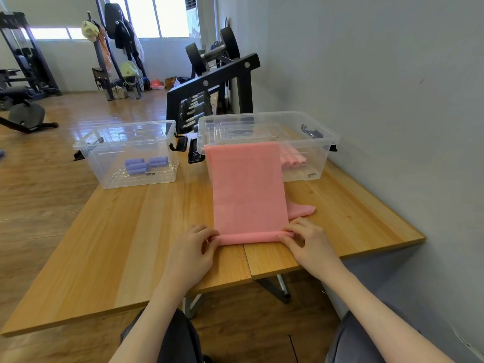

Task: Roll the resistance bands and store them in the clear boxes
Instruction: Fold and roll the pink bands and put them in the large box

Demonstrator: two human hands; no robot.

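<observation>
With both hands, left hand (195, 247) and right hand (301, 239), pinching the pink band (248, 189)'s rolled end near the surface (131, 231)'s front edge, I'd roll evenly toward the right clear box (322, 153), keeping edges aligned.

Gym room; dumbbell rack (209, 82); weight machine (18, 51); wood floor (78, 113)

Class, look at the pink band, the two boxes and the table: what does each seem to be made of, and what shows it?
Pink band: thin matte rubber or latex, probably; it drapes limply and rolls tight. Boxes: clear glossy hard plastic; the contents show through. Table: light wood or wood laminate, with visible grain.
</observation>
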